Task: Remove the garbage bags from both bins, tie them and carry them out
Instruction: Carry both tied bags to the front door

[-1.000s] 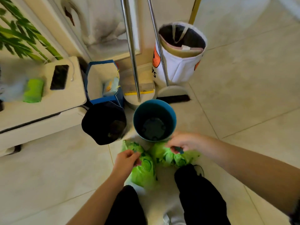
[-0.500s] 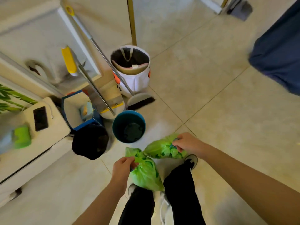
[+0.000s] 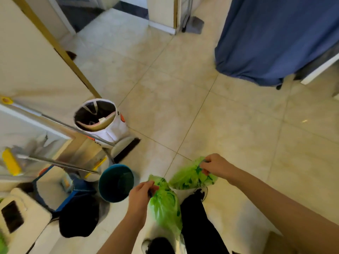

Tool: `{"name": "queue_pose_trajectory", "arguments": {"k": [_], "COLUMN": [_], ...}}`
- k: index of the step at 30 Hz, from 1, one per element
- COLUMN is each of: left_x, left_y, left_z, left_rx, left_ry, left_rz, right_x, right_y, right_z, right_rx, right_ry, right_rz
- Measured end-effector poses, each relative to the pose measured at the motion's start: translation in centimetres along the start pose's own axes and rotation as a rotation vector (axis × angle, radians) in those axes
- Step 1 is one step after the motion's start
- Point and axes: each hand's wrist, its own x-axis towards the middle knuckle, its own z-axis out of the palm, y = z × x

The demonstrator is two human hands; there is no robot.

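Observation:
I hold two green garbage bags above the tiled floor. My left hand point(image 3: 141, 196) grips the top of the left green bag point(image 3: 165, 208), which hangs down in front of my legs. My right hand point(image 3: 215, 165) pinches the neck of the right green bag point(image 3: 190, 177), held a little higher and further right. The teal bin point(image 3: 116, 182) stands bagless on the floor just left of my left hand. A black bin point(image 3: 78, 219) sits beside it, lower left; its inside looks dark and I cannot tell what it holds.
A white fabric basket point(image 3: 102, 121), broom and mop handles point(image 3: 60, 163) and a blue box point(image 3: 55, 187) crowd the wall at left. A white unit with a phone point(image 3: 12, 216) is at lower left. A blue curtain point(image 3: 275, 37) hangs upper right. A doorway point(image 3: 128, 8) lies ahead.
My head has lifted and turned right, bringing the floor, curtain and doorway into view. Both hands have risen with the bags and moved away from the teal bin.

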Motion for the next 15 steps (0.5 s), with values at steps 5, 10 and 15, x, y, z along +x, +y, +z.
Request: {"name": "queue_pose_trajectory", "arguments": {"k": [5, 10, 15], "left_x": [-0.8, -0.4, 0.9], "left_y": [4.4, 7.8, 11.0], "left_z": [8.9, 17.6, 25.2], "left_rx": [0.072, 0.120, 0.109], "left_ry": [0.001, -0.077, -0.172], "left_rz": [0.065, 0.111, 0.165], "right_x": [-0.5, -0.7, -1.1], "right_y": [2.9, 5.8, 8.1], "right_z": [-7.7, -14.5, -20.0], "right_rx": [0.081, 0.171, 0.268], "right_ry": [0.099, 0.257, 0.453], "right_rz": [0.036, 0.043, 0.055]}}
